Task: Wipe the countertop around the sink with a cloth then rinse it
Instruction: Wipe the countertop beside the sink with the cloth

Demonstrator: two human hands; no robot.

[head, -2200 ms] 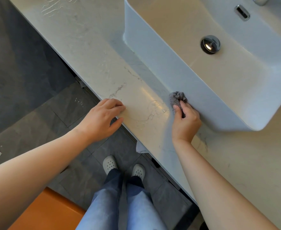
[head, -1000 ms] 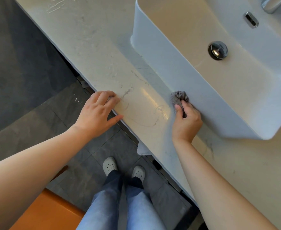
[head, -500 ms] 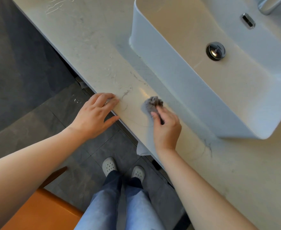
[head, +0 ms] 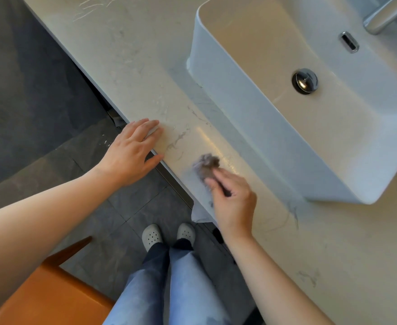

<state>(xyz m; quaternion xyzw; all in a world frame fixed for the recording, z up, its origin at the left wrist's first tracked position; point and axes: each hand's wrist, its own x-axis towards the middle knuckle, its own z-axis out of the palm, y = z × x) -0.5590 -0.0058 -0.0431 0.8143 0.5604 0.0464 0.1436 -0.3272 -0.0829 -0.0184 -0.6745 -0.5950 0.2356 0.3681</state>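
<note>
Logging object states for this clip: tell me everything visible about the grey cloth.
The grey cloth is small, fuzzy-looking and bunched into a wad. It lies on the pale marbled countertop near its front edge, apart from the sink. The right hand grips its near side with curled fingers; the left hand does not touch it.

countertop (head: 127, 50): pale veined stone, smooth, gleaming glossy at centre frame.
sink (head: 251, 113): white ceramic, glazed, shining evenly.
drain plug (head: 305, 80) and tap (head: 385, 14), upper right: polished metal, catching light.
cloth (head: 205, 165): grey, fuzzy, looking matt.
floor tiles (head: 28, 102), left: dark, showing matt.
</note>
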